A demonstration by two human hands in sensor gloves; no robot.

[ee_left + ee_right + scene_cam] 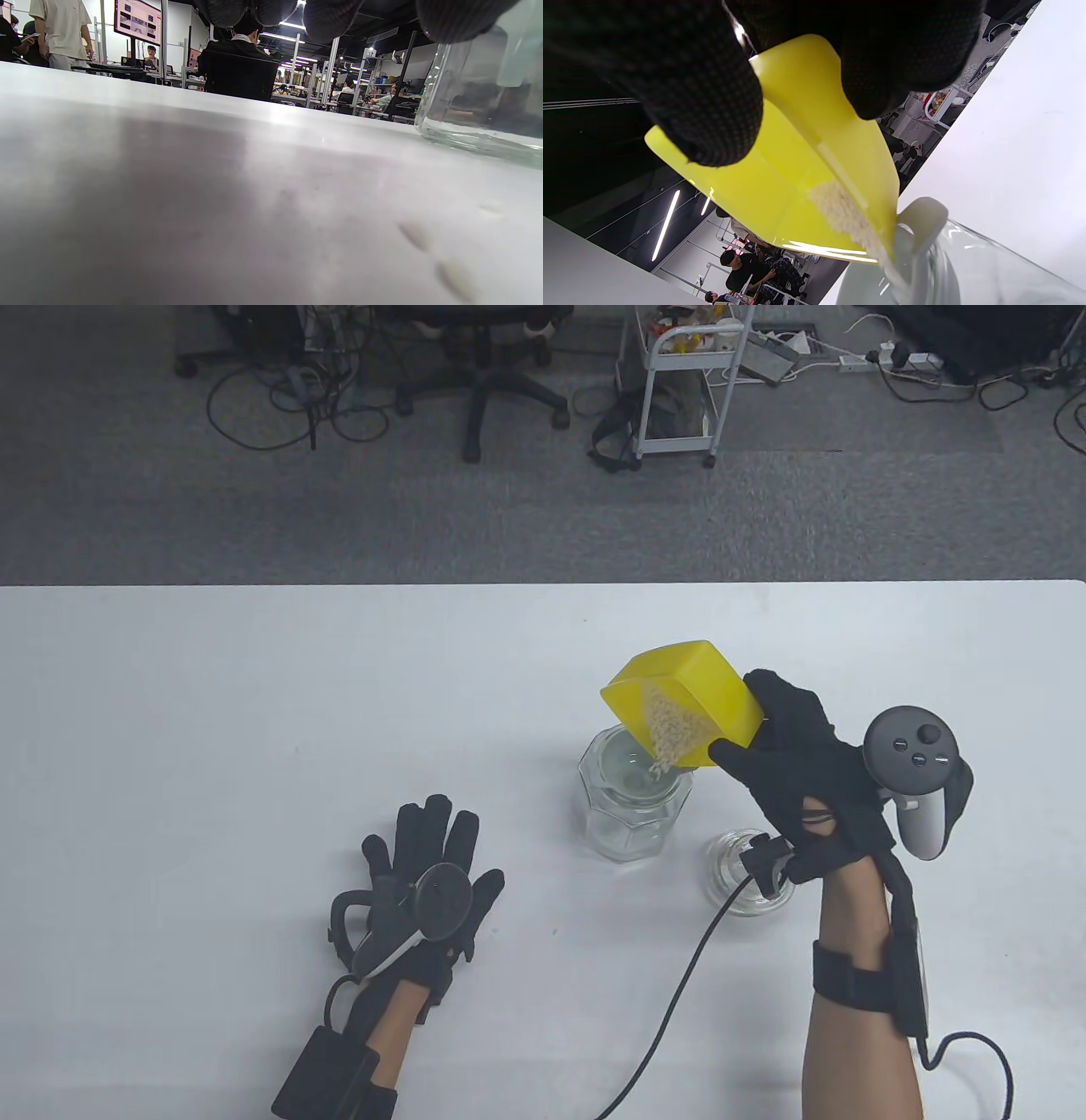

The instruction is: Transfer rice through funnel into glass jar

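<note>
The right hand (806, 780) is gripping a tilted yellow container (683, 700), rice (670, 729) is streaming into the funnel (632, 768) seated in the glass jar (632, 814), most apparently still unpoured, while the left hand (420, 882) is resting flat, fingers spread.

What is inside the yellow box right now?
Rice lies in the tilted yellow box, sliding from its lower corner into the funnel. The right hand hides its far end.

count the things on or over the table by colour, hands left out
yellow: 1, the yellow container tipping rice
clear: 3, the glass jar, the funnel in its mouth, the glass lid
total: 4
</note>
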